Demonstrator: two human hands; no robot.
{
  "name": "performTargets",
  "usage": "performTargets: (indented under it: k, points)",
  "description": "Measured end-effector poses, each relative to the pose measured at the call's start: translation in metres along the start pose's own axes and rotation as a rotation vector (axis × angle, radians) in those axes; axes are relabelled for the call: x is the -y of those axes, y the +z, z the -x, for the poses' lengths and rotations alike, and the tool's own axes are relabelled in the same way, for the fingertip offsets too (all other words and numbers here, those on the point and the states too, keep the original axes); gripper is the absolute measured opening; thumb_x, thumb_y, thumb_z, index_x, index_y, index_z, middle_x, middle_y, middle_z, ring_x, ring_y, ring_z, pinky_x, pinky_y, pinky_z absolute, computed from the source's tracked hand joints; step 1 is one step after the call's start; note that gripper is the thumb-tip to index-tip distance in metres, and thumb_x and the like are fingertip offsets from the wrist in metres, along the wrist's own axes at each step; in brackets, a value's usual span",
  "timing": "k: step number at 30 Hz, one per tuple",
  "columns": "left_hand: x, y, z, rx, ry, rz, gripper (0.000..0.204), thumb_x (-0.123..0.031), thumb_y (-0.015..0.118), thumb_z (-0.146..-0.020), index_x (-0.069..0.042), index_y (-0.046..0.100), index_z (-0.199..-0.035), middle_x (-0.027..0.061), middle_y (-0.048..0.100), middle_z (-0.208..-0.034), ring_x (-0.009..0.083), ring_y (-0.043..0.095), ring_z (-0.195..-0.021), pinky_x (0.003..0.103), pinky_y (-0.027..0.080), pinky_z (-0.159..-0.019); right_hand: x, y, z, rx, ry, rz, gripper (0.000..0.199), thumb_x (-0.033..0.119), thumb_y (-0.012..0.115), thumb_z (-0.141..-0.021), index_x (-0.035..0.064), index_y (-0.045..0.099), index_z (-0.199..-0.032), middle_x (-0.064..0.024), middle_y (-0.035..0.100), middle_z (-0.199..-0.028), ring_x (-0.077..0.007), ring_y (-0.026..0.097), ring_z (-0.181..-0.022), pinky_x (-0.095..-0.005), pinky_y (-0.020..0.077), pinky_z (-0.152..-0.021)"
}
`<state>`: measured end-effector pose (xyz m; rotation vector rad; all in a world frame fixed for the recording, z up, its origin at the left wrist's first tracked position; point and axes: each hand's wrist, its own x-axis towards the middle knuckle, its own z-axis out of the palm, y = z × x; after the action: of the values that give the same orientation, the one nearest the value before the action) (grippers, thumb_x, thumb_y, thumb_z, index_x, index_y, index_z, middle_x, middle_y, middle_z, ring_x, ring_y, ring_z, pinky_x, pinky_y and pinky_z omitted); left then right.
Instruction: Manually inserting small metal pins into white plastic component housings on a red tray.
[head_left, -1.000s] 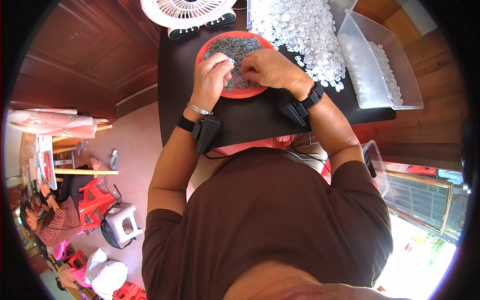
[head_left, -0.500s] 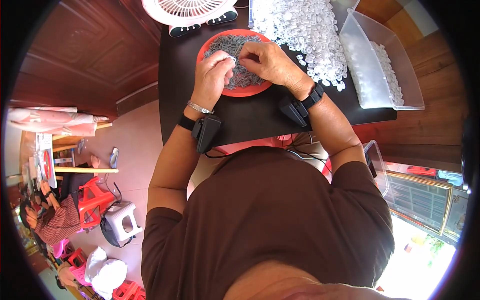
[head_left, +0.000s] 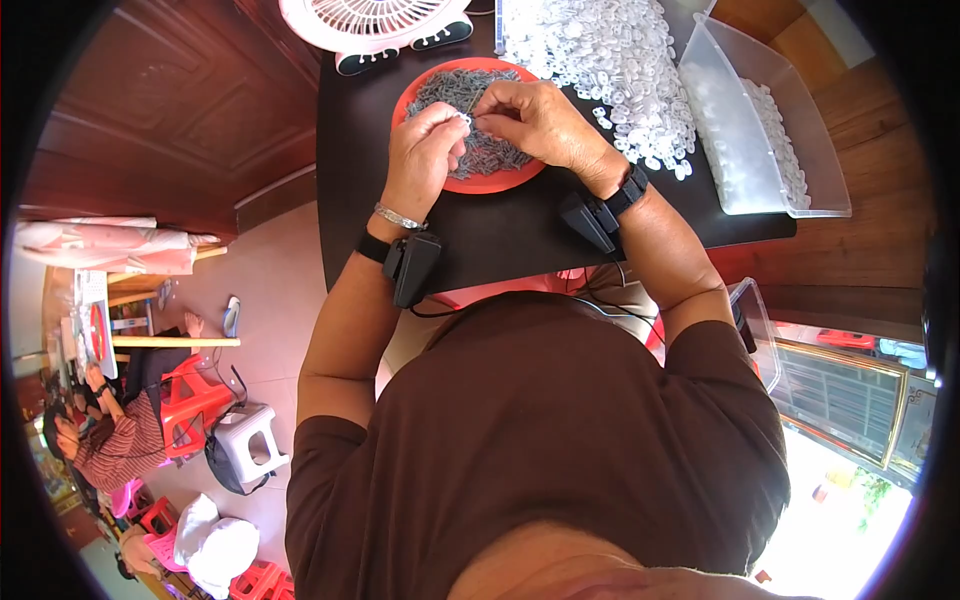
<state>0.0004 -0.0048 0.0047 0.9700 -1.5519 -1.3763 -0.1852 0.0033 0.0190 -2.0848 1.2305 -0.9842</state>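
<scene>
Above a round red tray full of small grey screw-like pieces, my two hands meet closely. My left hand is closed in a pinch on a small white plastic piece, which peeks out at the fingertips. Thumb and forefinger of my right hand are pinched together right beside it. A thin screw-like piece shows at the right fingertips, too small to make out well. Straps with black boxes sit on both wrists.
A heap of white plastic pieces spreads across the black table at far right, beside a clear bin holding more. A pink fan stands at far left. Beyond, on the left, a person sits near red stools.
Both hands stay over the red tray in nearly the same pinch. The right fingertips have shifted very slightly left, toward the white piece.
</scene>
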Motion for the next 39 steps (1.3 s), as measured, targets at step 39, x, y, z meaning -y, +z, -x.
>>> performTargets:
  k: [39]
  points:
    - [-0.002,-0.003,0.0,0.09,0.037,0.051,0.02,-0.017,0.053,-0.086,0.0,0.062,-0.08,0.0019,0.058,-0.071,0.0066,0.051,-0.062,0.02,0.038,-0.055,-0.008,0.008,-0.002,0.085,0.051,-0.295,0.011,0.011,0.055,-0.087,0.0021,0.06,-0.083,-0.0023,0.058,-0.068,-0.009,0.054,-0.065,-0.0253,0.0453,-0.062]
